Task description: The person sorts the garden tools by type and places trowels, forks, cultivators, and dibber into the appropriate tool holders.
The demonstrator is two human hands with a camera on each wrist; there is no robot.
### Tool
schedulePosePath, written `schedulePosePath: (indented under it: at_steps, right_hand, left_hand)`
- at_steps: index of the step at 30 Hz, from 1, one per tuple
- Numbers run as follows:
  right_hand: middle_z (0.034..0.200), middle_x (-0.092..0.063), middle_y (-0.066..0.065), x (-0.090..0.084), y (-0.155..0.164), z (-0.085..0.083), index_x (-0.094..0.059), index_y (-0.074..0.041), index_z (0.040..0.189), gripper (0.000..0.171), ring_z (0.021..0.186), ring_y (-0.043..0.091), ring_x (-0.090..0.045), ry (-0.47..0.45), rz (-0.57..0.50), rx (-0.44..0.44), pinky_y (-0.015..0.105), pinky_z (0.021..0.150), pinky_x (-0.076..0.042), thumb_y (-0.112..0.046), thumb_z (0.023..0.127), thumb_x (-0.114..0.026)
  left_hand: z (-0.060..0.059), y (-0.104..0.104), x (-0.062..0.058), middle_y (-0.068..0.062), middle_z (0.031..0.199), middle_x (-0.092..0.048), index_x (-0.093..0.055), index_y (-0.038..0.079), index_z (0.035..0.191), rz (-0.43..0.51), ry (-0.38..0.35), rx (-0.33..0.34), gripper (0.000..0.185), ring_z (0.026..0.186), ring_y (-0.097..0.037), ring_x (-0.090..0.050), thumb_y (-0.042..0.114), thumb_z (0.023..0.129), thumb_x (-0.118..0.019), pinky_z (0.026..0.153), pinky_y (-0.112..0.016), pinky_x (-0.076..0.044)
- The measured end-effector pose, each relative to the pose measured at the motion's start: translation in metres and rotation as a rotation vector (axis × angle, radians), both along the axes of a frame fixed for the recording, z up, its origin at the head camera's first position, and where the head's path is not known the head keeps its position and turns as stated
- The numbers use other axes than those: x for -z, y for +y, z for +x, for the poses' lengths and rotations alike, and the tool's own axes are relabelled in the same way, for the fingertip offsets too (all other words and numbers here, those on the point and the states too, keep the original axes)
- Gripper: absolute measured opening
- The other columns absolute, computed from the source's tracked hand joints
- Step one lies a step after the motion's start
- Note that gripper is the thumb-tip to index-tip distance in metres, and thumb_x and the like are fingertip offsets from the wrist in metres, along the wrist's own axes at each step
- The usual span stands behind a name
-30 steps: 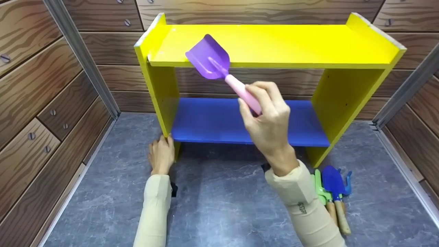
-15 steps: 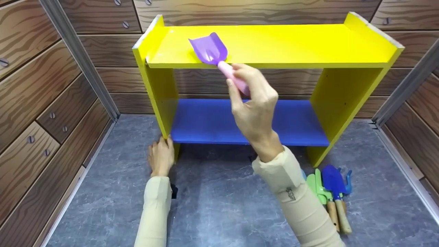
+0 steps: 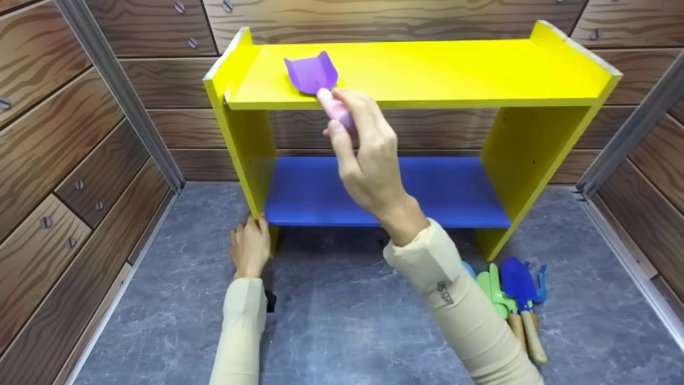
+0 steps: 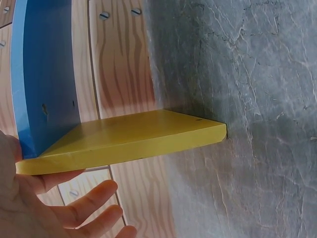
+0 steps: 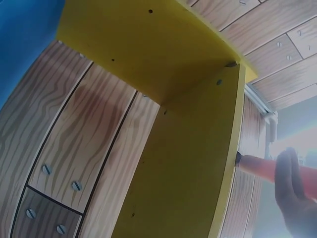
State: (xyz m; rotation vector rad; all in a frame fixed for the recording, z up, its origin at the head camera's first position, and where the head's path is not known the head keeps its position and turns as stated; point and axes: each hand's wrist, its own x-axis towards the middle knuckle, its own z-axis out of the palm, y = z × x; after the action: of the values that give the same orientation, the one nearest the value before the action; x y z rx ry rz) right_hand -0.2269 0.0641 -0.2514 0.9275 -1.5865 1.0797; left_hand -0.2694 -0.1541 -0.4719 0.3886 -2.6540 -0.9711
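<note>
My right hand (image 3: 368,155) grips the pink handle of a small toy shovel (image 3: 312,75) at the front left of the yellow top board. The purple blade lies on or just above that board; I cannot tell which. In the right wrist view the handle (image 5: 260,167) shows beyond the board's front edge, the fingers round it. Low on the left, my left hand (image 3: 249,248) holds the shelf unit (image 3: 427,72) by its yellow side panel, at the corner with the blue lower board (image 3: 320,192). The left wrist view has fingers (image 4: 81,203) under the yellow panel (image 4: 133,134).
Beside the shelf's right foot, garden tools lie on the grey floor: a blue trowel (image 3: 517,280) with a wooden handle, green pieces (image 3: 497,294) and a blue fork-like tool (image 3: 541,286). The right sleeve partly covers them. Wood-patterned walls (image 3: 48,160) stand at the back and sides.
My right hand has moved left and up with the shovel, and the blade has tilted flatter over the yellow top board. The left hand stays at the shelf's side panel.
</note>
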Motion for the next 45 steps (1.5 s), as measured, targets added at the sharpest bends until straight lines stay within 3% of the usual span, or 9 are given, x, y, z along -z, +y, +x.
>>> schedulePosePath:
  at_steps: [7,15,20,25,30,37,45]
  right_hand:
    - [0.11,-0.066,0.023,-0.005,-0.007,-0.019,-0.064,0.01,0.113,0.023,0.098,0.026,-0.065,0.036,0.053,0.014,0.03,0.082,-0.054,-0.003,0.095,-0.07]
    - [0.118,-0.06,0.024,-0.008,-0.015,-0.033,-0.062,0.011,0.121,0.029,0.104,0.028,-0.063,-0.046,0.243,0.05,0.026,0.095,-0.049,-0.01,0.102,-0.063]
    - [0.121,-0.063,0.022,-0.013,-0.016,-0.042,-0.064,0.009,0.123,0.03,0.108,0.03,-0.063,-0.056,0.294,0.104,0.025,0.101,-0.044,-0.014,0.103,-0.062]
    - [0.127,-0.065,0.018,-0.021,-0.019,-0.05,-0.066,0.003,0.125,0.031,0.118,0.029,-0.059,-0.146,0.362,0.145,0.028,0.106,-0.038,-0.018,0.102,-0.063]
    - [0.126,-0.063,0.016,-0.029,-0.02,-0.055,-0.064,0.001,0.132,0.033,0.112,0.024,-0.061,-0.266,0.416,0.1,0.022,0.099,-0.043,-0.015,0.103,-0.061]
    - [0.125,-0.062,0.015,-0.033,-0.026,-0.058,-0.063,0.001,0.13,0.031,0.108,0.025,-0.061,-0.271,0.538,0.133,0.024,0.096,-0.045,-0.017,0.106,-0.055]
    - [0.124,-0.063,0.017,-0.037,-0.033,-0.054,-0.056,0.001,0.138,0.038,0.105,0.029,-0.064,-0.292,0.552,0.22,0.03,0.095,-0.049,-0.019,0.106,-0.055]
  left_hand:
    - [0.001,-0.001,0.0,-0.033,0.117,-0.06,-0.06,-0.004,0.127,0.008,0.001,-0.006,0.052,0.114,-0.05,-0.052,0.039,0.108,-0.037,0.093,-0.064,-0.042]
    - [0.0,0.0,0.0,-0.032,0.118,-0.06,-0.06,-0.004,0.128,0.01,-0.009,-0.004,0.052,0.115,-0.05,-0.052,0.04,0.108,-0.037,0.095,-0.062,-0.04]
    - [-0.002,0.002,-0.001,-0.031,0.118,-0.059,-0.06,-0.003,0.127,0.01,-0.009,0.004,0.052,0.115,-0.049,-0.052,0.039,0.109,-0.037,0.095,-0.062,-0.041]
    - [-0.002,0.001,0.0,-0.033,0.117,-0.06,-0.06,-0.004,0.127,0.01,0.003,-0.003,0.052,0.114,-0.05,-0.052,0.039,0.109,-0.037,0.095,-0.062,-0.04]
    - [-0.001,0.001,0.003,-0.033,0.113,-0.061,-0.061,-0.005,0.121,-0.006,0.016,-0.005,0.05,0.111,-0.051,-0.053,0.038,0.109,-0.038,0.094,-0.061,-0.04]
    - [0.0,0.0,0.006,-0.033,0.115,-0.06,-0.06,-0.005,0.123,-0.011,0.014,-0.013,0.051,0.112,-0.051,-0.053,0.039,0.109,-0.038,0.094,-0.062,-0.04]
    - [0.0,0.0,0.006,-0.034,0.109,-0.061,-0.062,-0.007,0.118,-0.016,0.058,-0.015,0.048,0.108,-0.052,-0.054,0.035,0.108,-0.041,0.094,-0.06,-0.04]
